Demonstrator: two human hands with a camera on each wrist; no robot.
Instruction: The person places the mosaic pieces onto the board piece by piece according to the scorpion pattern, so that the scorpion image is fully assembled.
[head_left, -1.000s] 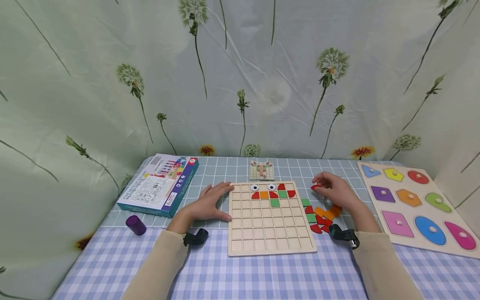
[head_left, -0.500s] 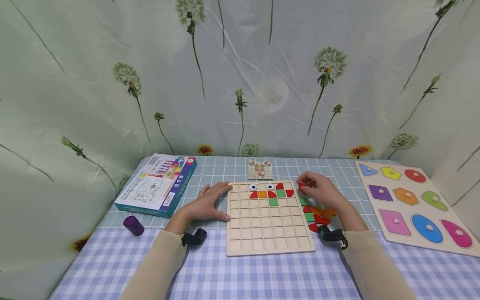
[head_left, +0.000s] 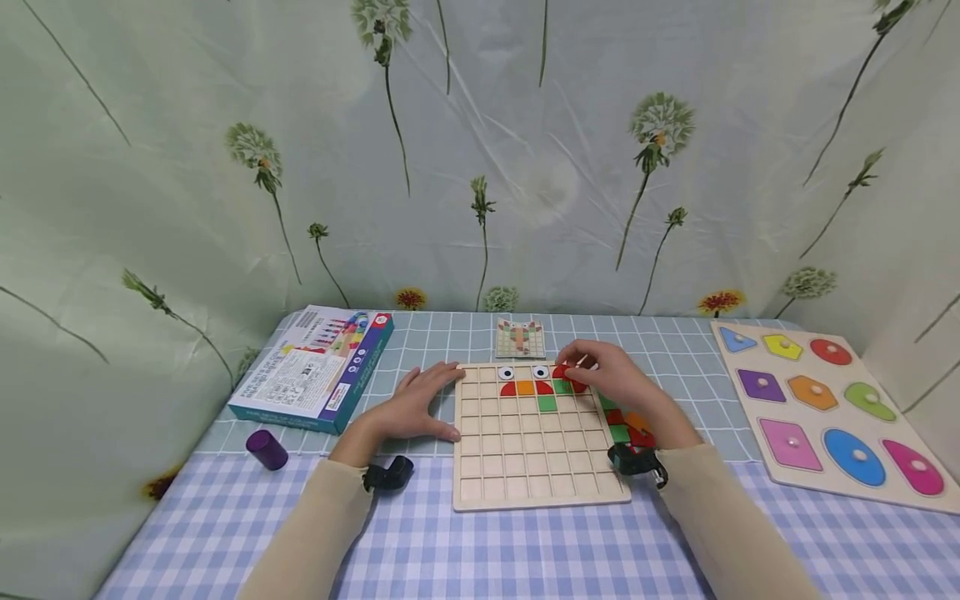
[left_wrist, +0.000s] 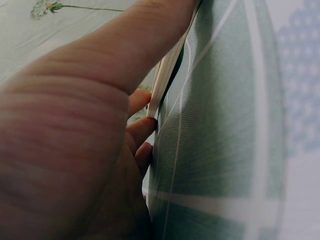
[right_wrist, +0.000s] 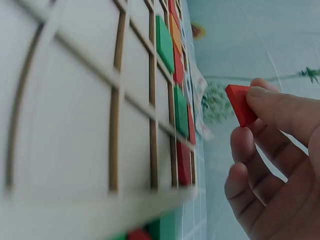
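My right hand (head_left: 607,371) pinches a red tile (right_wrist: 241,107) between thumb and fingertips, held just above the upper right corner of a wooden grid board (head_left: 525,433). Along the board's top rows lie two eye tiles (head_left: 506,374), an orange tile (head_left: 525,388), red quarter-round tiles and green square tiles (head_left: 547,403). With thumb and fingers spread, my left hand (head_left: 416,408) rests against the board's left edge. The left wrist view shows its thumb and fingertips at that edge. Loose red, green and orange tiles (head_left: 618,434) lie right of the board, partly hidden by my right forearm.
Behind the board stands a small pattern card (head_left: 519,340). At the left are a game box (head_left: 300,375) and a purple cylinder (head_left: 267,450). A shape puzzle board (head_left: 810,365) with knobbed pieces lies at the right. A flowered curtain hangs behind the table.
My right hand has moved left with the red tile, from beside the loose tiles to over the board's upper right corner. The left hand stays at the board's left edge.
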